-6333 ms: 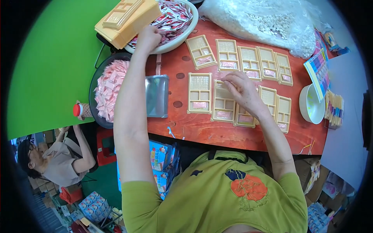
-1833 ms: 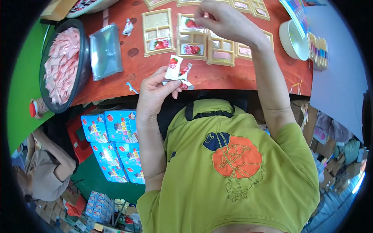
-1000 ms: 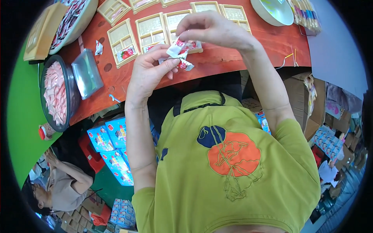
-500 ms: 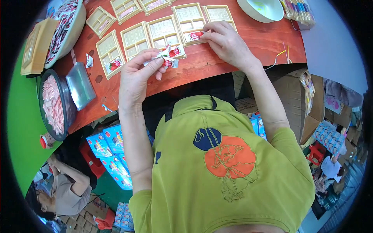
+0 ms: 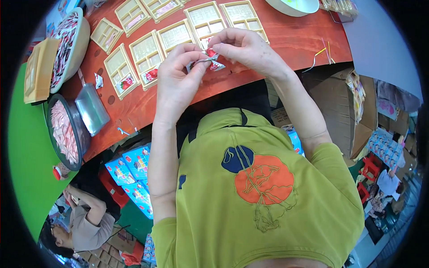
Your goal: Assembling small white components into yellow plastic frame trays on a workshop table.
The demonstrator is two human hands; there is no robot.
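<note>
My left hand (image 5: 178,87) is closed in a pinch on a few small white sachets (image 5: 216,66) printed with red strawberries. My right hand (image 5: 250,51) meets it from the right, thumb and forefinger pinching at the same bunch. Both hands are above the near edge of a row of beige compartment trays. At the row's left end, a tray (image 5: 117,67) holds a strawberry sachet (image 5: 125,83) in its near compartment. The neighbouring tray (image 5: 145,49) has a similar sachet (image 5: 152,74). Further right, a tray partly behind my fingers shows some red-and-white print.
At left stand a large pale basin (image 5: 80,47) of sachets, a dark-rimmed tub (image 5: 80,147) of pink packets and a stack of clear film (image 5: 92,109). A white bowl (image 5: 292,8) is at the far right. An open carton (image 5: 330,107) sits below the table's right side.
My right hand has left a sachet in a tray and come back toward my left hand. My left hand has moved right with the bunch, and the two now meet.
</note>
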